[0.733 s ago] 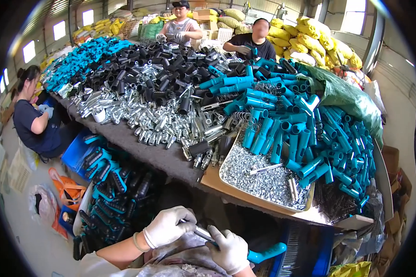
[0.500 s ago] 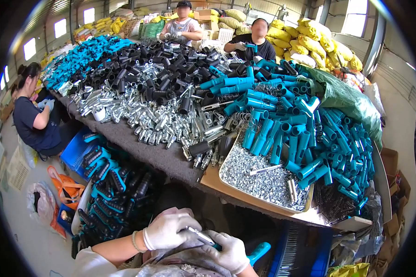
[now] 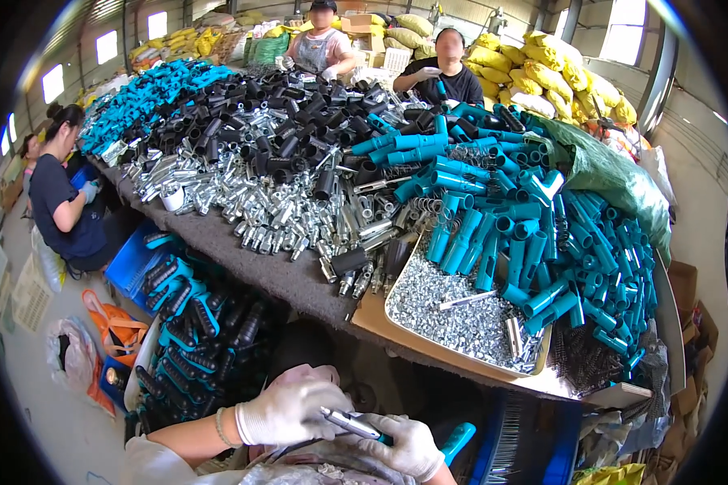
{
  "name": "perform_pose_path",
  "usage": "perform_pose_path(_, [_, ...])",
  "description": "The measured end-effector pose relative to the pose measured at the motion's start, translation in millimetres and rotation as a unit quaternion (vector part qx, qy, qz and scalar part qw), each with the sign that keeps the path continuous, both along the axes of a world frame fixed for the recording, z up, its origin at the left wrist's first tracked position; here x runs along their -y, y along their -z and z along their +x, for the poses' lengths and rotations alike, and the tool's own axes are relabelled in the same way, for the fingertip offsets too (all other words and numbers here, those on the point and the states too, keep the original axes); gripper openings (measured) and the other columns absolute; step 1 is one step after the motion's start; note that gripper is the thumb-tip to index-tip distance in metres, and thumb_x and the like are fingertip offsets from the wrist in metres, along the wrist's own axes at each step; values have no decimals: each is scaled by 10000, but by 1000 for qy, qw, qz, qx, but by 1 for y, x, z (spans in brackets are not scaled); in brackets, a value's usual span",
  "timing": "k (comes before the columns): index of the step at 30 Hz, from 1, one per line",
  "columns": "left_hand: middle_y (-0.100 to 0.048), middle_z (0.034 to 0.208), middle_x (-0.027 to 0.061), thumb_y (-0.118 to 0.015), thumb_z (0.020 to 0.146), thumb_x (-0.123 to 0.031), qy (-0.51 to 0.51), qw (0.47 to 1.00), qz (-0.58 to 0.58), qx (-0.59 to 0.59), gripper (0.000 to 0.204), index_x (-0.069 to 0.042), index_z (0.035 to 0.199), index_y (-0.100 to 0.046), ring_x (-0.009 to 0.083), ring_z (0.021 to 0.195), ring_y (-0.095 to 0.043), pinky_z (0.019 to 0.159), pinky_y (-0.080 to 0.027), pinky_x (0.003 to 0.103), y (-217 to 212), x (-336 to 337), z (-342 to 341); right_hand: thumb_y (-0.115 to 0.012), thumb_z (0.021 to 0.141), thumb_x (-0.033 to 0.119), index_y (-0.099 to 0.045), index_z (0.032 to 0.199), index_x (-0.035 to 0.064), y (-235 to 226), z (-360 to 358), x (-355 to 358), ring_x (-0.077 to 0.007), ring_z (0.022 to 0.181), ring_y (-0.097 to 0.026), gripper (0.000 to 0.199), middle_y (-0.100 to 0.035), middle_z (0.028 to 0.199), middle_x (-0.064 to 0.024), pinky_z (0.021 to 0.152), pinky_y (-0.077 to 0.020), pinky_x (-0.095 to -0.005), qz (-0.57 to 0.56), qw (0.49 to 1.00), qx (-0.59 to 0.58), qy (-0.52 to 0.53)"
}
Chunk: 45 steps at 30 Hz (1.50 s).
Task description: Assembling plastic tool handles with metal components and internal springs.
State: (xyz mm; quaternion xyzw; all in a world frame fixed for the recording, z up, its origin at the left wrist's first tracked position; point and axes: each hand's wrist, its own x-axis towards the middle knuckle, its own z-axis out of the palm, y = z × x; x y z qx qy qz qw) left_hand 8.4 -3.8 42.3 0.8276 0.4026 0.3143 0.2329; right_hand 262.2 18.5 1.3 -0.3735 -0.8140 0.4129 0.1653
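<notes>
Both my hands wear white gloves, low in the view over my lap. My right hand [image 3: 406, 449] is closed round a tool with a teal handle [image 3: 459, 440] and a silver metal shaft [image 3: 351, 423]. The handle sticks out to the right of that hand, and the shaft points left. Beside the shaft's tip, my left hand [image 3: 291, 411] has its fingers curled together and slightly blurred. What those fingers hold, if anything, is hidden.
A table ahead bears piled silver fittings [image 3: 279, 212], black sleeves [image 3: 291, 145] and teal tubes [image 3: 461, 234]. A tray of small metal pieces [image 3: 437, 311] sits at its near edge. Black-and-teal handles [image 3: 188, 356] fill the lower left. Several people work round the table.
My left hand has shifted left and no longer covers the shaft's tip. The tool has tilted flatter in my right hand. The seated person on the left has straightened up.
</notes>
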Motion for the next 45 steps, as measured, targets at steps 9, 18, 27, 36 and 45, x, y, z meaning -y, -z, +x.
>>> perform_pose_path(9, [-643,1090,14,-658,837,-92,37,994,95,-32,198,-133,1024,-711,215,1011,-614,913,-478,387,16,5,6,-752,819,323,-695,1154,36,-10,-2,1,-338,855,-718,445,-720,959,-182,767,-580,-373,6,999,-23,30])
perform_pose_path(18, [-670,1013,69,-694,848,-136,3,999,49,18,179,-95,1022,-710,248,922,-632,845,-480,362,17,3,4,-721,845,380,-722,1018,82,-11,-6,0,-292,734,-700,345,-704,830,-113,674,-576,-359,87,995,1,38])
perform_pose_path(27, [-656,1044,77,-699,806,-172,66,987,141,-46,217,-102,1011,-691,280,916,-639,818,-523,373,22,4,-3,-713,801,381,-684,1184,106,-15,-4,3,-366,835,-676,472,-683,933,-157,732,-548,-423,54,996,40,52])
perform_pose_path(36, [-678,976,45,-696,840,-228,42,986,158,-42,265,-130,1086,-703,201,970,-633,805,-510,357,16,5,-3,-726,794,375,-689,1170,111,-17,-4,3,-366,817,-673,461,-674,900,-158,716,-545,-424,75,996,34,39])
perform_pose_path(45, [-611,1182,72,-675,843,-135,74,985,150,-30,215,-86,1052,-682,248,1076,-598,875,-507,373,20,13,1,-730,793,381,-689,1168,104,-16,-5,4,-365,805,-671,469,-671,888,-152,711,-545,-427,98,994,32,39])
